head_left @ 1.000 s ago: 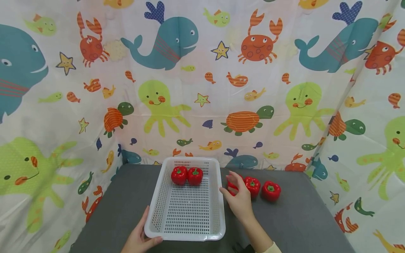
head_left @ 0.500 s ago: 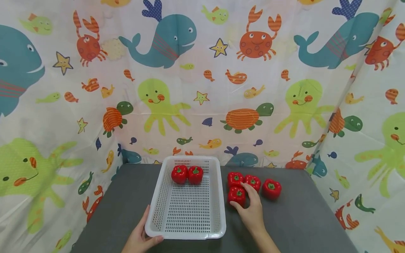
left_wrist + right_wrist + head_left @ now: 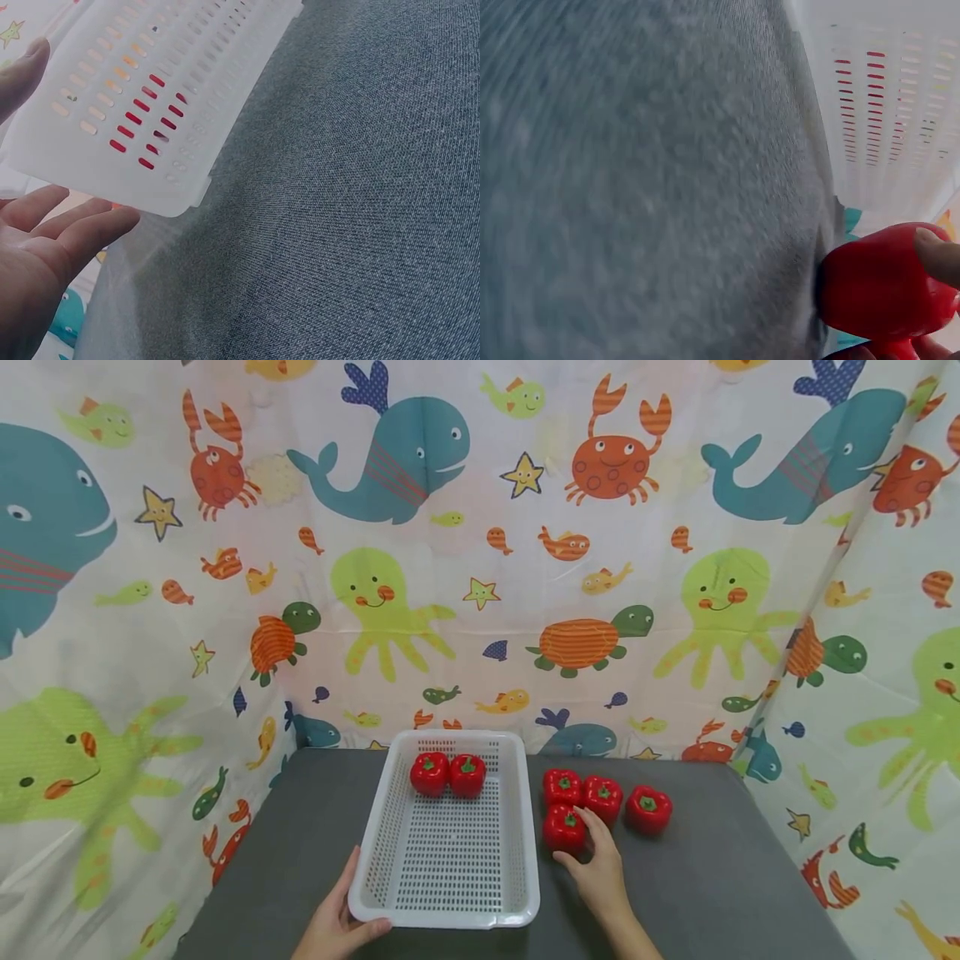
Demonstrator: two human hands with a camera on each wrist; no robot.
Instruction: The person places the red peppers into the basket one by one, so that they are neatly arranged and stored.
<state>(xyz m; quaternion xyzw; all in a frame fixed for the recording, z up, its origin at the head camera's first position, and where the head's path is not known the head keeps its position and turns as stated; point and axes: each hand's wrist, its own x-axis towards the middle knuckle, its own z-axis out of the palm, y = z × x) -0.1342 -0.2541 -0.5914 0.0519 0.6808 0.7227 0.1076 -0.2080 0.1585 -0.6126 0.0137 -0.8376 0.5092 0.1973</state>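
My right hand (image 3: 600, 872) grips the nearest red bell pepper (image 3: 562, 828) on the table, right of the white basket (image 3: 450, 920). In the right wrist view, the thumb (image 3: 939, 256) lies on this pepper's side, with fingertips partly seen at its lower edge. My left hand (image 3: 339, 914) holds the basket's near left corner, thumb on the front rim and fingers along the left side. Inside the basket, two red bell peppers, one on the left (image 3: 430, 774) and one on the right (image 3: 467, 775), sit side by side at the far end.
Behind the gripped pepper stand a red bell pepper (image 3: 562, 785) beside the basket, another bell pepper (image 3: 602, 797) and, farther right, a third pepper (image 3: 648, 810). The grey tabletop (image 3: 712, 877) is bordered by a sea-animal curtain (image 3: 465, 668) at the back and sides.
My right hand has come down and back from beside the basket's right rim to the nearest pepper, and its fingers now grip it. The left hand and basket have stayed in place.
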